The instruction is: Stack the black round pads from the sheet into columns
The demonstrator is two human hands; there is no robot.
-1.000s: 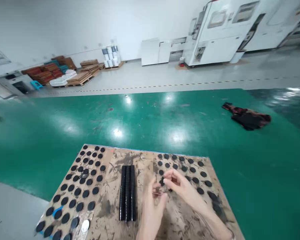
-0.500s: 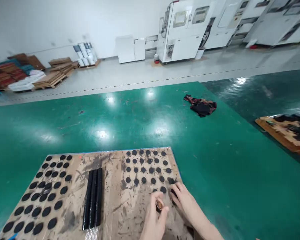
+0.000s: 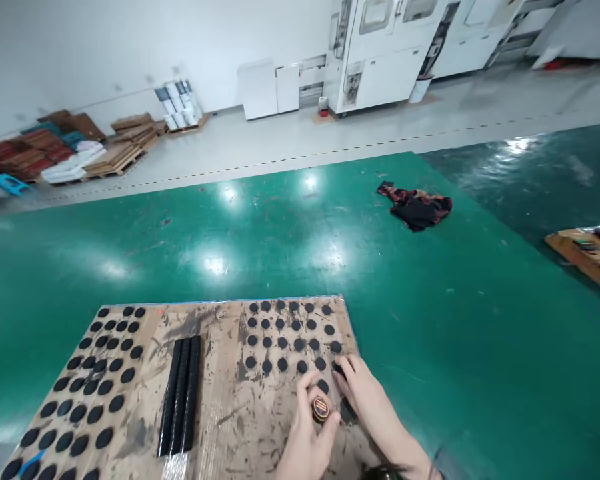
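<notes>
A stained brown board (image 3: 220, 413) lies on the green floor. My left hand (image 3: 305, 440) pinches a small round copper-faced part (image 3: 321, 408) over the board's right side. My right hand (image 3: 367, 400) rests beside it, fingertips touching a black disc (image 3: 339, 369) at the edge of the right-hand grid of black discs (image 3: 290, 337). A second grid of larger black discs (image 3: 87, 387) covers the board's left side. Three long black stacks (image 3: 180, 395) lie side by side in the middle.
A dark crumpled cloth (image 3: 416, 207) lies on the green floor beyond the board. Another brown board (image 3: 587, 257) sits at the far right. Pallets of cardboard (image 3: 110, 150) and white machines (image 3: 385, 53) line the back wall.
The view swung and the board shifted left in frame. My hands moved from the board's middle to its right edge, the left keeping the round part, the right reaching onto a disc.
</notes>
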